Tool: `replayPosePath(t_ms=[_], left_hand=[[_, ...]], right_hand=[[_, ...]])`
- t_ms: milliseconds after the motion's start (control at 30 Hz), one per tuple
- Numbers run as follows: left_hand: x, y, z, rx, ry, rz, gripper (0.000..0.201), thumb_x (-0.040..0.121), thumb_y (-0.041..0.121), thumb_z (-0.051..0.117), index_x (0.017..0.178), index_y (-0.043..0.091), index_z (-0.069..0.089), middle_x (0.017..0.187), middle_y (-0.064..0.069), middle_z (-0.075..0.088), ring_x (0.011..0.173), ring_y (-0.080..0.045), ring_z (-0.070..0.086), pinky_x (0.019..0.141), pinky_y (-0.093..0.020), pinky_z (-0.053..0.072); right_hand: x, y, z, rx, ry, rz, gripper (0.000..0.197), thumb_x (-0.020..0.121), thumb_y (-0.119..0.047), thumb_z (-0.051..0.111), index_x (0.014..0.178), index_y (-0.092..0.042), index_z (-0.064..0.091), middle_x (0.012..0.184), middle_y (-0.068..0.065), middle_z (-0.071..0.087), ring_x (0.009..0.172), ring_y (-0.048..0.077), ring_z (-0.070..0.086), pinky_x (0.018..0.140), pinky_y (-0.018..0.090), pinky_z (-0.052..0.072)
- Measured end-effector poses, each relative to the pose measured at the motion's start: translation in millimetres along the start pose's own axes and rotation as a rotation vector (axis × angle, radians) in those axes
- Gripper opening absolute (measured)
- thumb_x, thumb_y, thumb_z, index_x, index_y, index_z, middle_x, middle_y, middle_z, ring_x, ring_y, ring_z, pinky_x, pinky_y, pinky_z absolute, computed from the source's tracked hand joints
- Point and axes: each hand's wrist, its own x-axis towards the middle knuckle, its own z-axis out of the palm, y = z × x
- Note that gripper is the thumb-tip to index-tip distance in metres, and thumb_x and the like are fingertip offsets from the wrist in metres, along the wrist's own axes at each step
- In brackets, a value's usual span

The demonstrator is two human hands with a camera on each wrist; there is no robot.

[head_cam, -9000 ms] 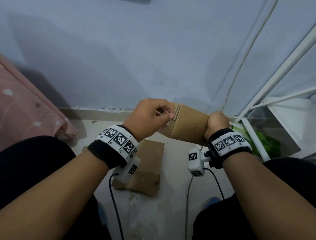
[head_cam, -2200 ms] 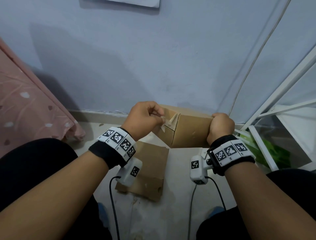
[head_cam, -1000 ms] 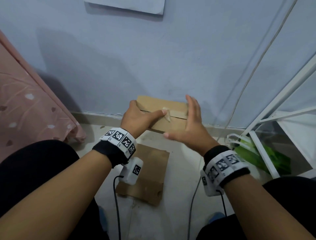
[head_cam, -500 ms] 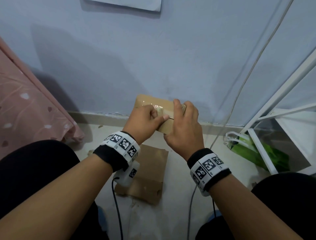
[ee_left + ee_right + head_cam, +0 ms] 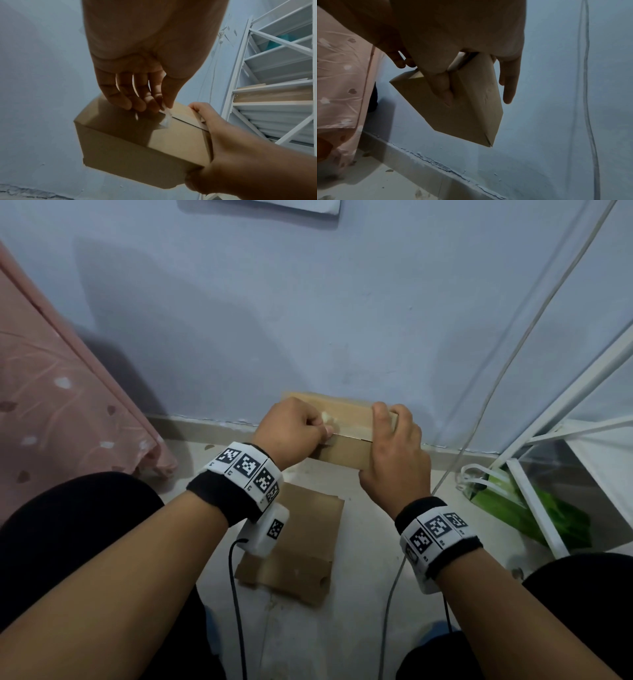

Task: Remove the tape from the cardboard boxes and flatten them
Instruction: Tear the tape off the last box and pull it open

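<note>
Held a box (image 5: 346, 451) up in the air before the wall (image 5: 308, 320), between the two hands. Left hand (image 5: 291, 431) curled at the box's left top edge, thumb and forefinger pinching a crumpled strip of tape (image 5: 165, 115) right at the seam; strip partly lifted, its lower end stuck to the top face just beneath the fingertips (image 5: 135, 104). Left grip narrow, closed round the tape only, other fingers curled and resting on the cardboard beside it. Right hand (image 5: 394, 460) wrapped around the box's right end: fingers over the top, thumb (image 5: 442, 89) pressed flat against the near side face, little finger (image 5: 509, 86) straight and off the far edge. Right grip holding the box, clamped across its end. Box tilted, seam running from the left pinch toward the right palm, flaps closed. Below both hands, well apart, lay a flattened box (image 5: 294, 542) on the floor (image 5: 325, 628). Off to the right of the right hand, a white rack (image 5: 548, 446) with a green bag (image 5: 534, 508) at its foot. Left of the left hand, pink cloth (image 5: 61, 405).
</note>
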Motion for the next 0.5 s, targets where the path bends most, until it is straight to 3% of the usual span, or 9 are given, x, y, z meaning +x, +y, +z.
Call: replayPosePath(t_ms=[133,300,500], left_hand=[[3,-6,-4,0.026,0.035,-0.056,0.037,0.088,0.023,0.071,0.066,-0.003,0.057,0.056,-0.001,0.044,0.051,-0.015,0.04,0.051,-0.024,0.03],[6,-11,-1,0.043,0.054,-0.128,0.035,0.087,0.025,0.07,0.072,-0.005,0.061,0.062,-0.005,0.05,0.059,-0.02,0.047,0.055,-0.025,0.038],[11,-16,-3,0.103,0.079,-0.159,0.035,0.086,0.026,0.072,0.06,0.012,0.053,0.06,-0.008,0.045,0.056,-0.022,0.044,0.053,-0.026,0.039]], right_hand=[[2,12,4,0.006,-0.074,0.088,0.094,0.062,-0.007,0.069,0.145,-0.023,0.028,0.14,0.009,0.035,0.104,0.032,0.046,0.059,0.032,0.038],[6,24,8,0.046,-0.157,0.165,0.094,0.067,-0.011,0.069,0.147,-0.029,0.024,0.141,0.004,0.033,0.109,0.032,0.045,0.064,0.035,0.039],[9,40,11,0.046,-0.219,0.218,0.092,0.07,-0.014,0.069,0.148,-0.032,0.022,0.141,0.004,0.033,0.115,0.032,0.042,0.068,0.036,0.041]])
